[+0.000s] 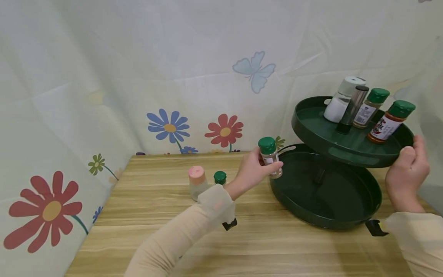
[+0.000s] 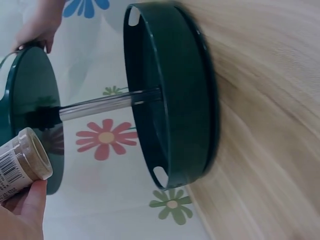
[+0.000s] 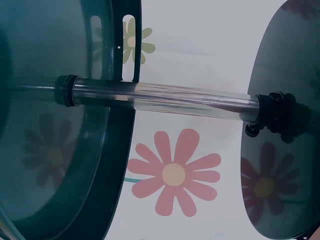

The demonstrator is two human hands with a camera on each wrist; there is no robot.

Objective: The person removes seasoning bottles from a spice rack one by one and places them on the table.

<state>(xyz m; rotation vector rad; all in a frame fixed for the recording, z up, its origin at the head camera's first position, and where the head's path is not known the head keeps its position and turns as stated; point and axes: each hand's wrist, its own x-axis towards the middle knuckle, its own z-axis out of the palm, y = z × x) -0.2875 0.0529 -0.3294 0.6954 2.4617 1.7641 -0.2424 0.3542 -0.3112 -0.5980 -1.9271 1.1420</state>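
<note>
My left hand (image 1: 254, 169) grips a green-capped spice jar (image 1: 270, 158) just left of a two-tier dark green tray stand (image 1: 325, 223). In the left wrist view the jar's clear base and barcode label show, held between thumb and fingers. My right hand (image 1: 407, 173) holds the right rim of the upper tray (image 1: 353, 154). On that tray stand a white-topped shaker (image 1: 337, 109), a dark-and-silver cylinder (image 1: 352, 110), a green-capped jar (image 1: 363, 115) and a green-capped jar of red spice (image 1: 384, 129). The right wrist view shows the central post (image 3: 170, 100) between the tiers, but little of the right hand.
On the wooden table (image 1: 145, 215), left of the stand, a pink-topped shaker (image 1: 197, 184) stands beside another green-capped jar (image 1: 220, 177), partly hidden by my left forearm. A flower-printed white curtain (image 1: 194, 77) hangs behind the table and along its left side.
</note>
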